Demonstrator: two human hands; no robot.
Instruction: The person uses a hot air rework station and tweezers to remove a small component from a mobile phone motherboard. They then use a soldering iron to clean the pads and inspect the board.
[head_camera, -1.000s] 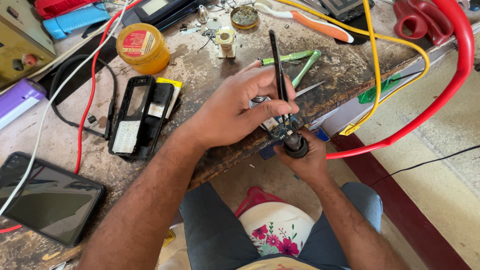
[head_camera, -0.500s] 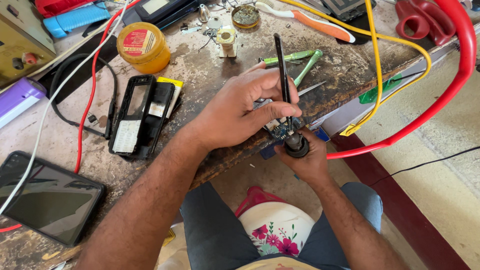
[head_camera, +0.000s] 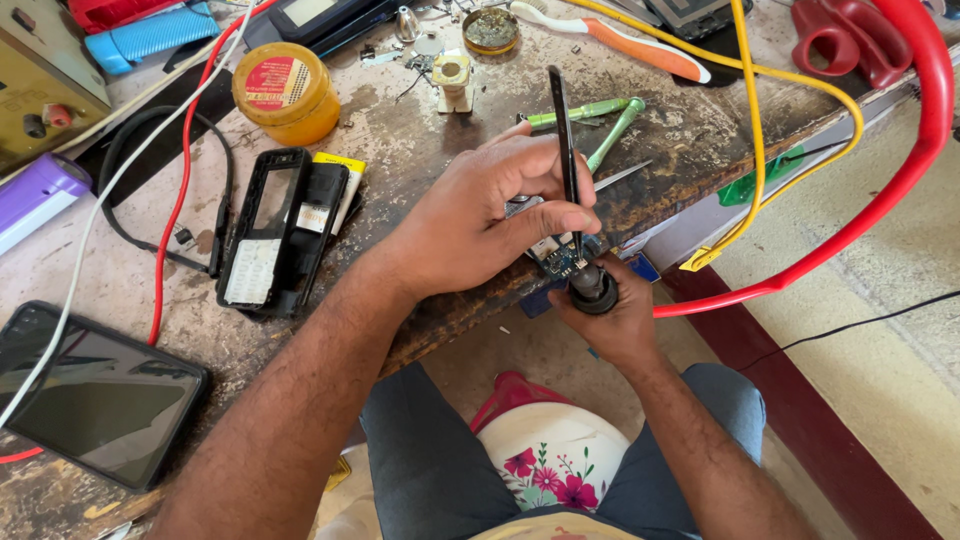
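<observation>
Left hand (head_camera: 480, 225) fingers pinch black tweezers (head_camera: 565, 150) over a circuit board (head_camera: 560, 257); right hand (head_camera: 615, 320) fingers grip it.

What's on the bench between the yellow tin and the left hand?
In the head view, an opened black phone shell with a yellow-edged battery lies between the yellow tin and the left hand; otherwise bare, stained benchtop.

circuit board (head_camera: 560, 258) mostly behind fingers (head_camera: 545, 215)

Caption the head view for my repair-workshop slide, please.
Left hand steadies a black tool on a circuit board at the workbench edge; right hand supports below.
</observation>
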